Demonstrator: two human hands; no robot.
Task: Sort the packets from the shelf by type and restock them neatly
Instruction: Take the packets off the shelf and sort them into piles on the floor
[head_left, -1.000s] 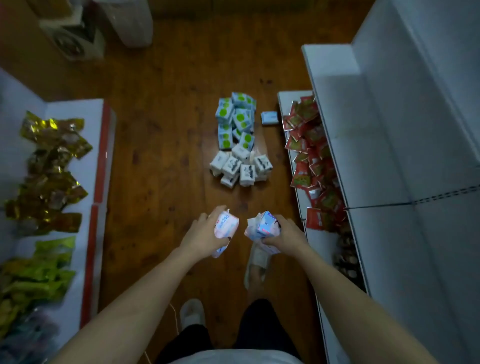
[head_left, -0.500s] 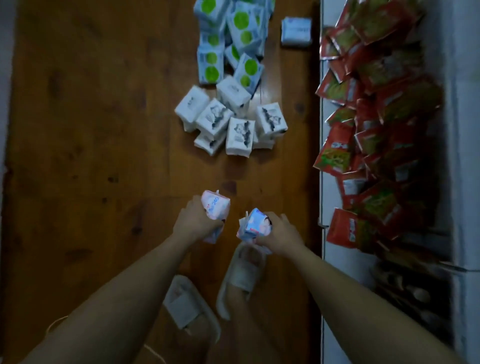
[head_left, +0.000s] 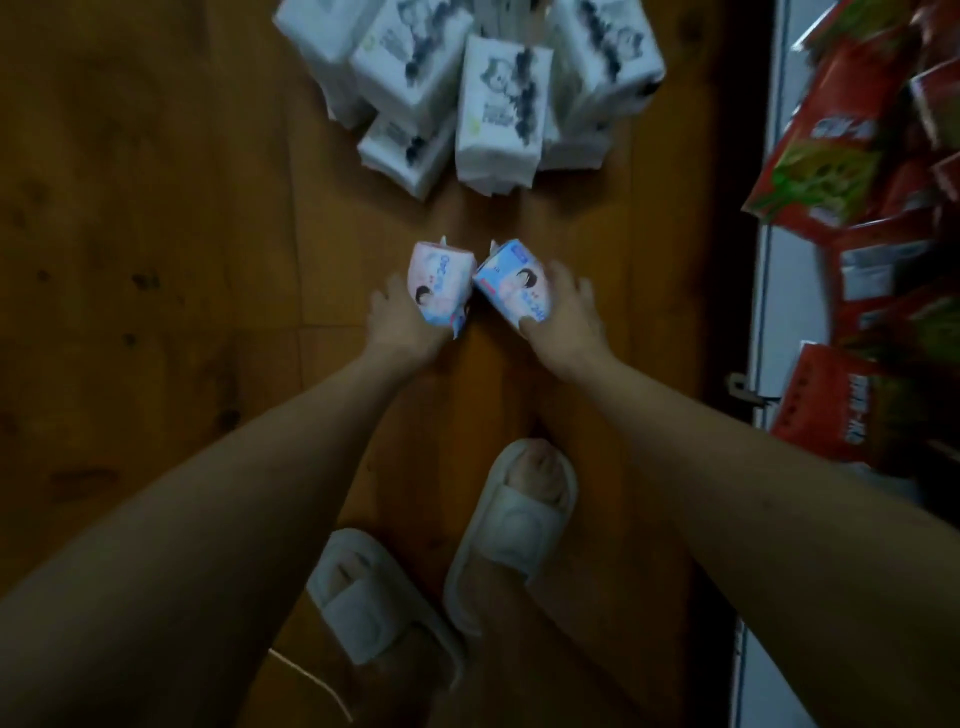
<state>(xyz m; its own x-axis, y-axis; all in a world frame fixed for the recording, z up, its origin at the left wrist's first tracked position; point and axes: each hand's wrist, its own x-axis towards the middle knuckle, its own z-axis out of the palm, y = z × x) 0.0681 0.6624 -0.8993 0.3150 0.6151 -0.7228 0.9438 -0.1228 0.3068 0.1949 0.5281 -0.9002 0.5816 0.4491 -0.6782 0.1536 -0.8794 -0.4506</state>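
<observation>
Two hands lowering small packets toward a wooden floor.

The left hand (head_left: 402, 325) grips a pink packet (head_left: 440, 283); the right hand (head_left: 563, 317) curls around a blue packet (head_left: 514, 288), the two packets nearly touching. Just beyond the fingertips lies a white packet pile (head_left: 467, 88). Released carelessly, either packet could tumble into that pile and mix types.
</observation>
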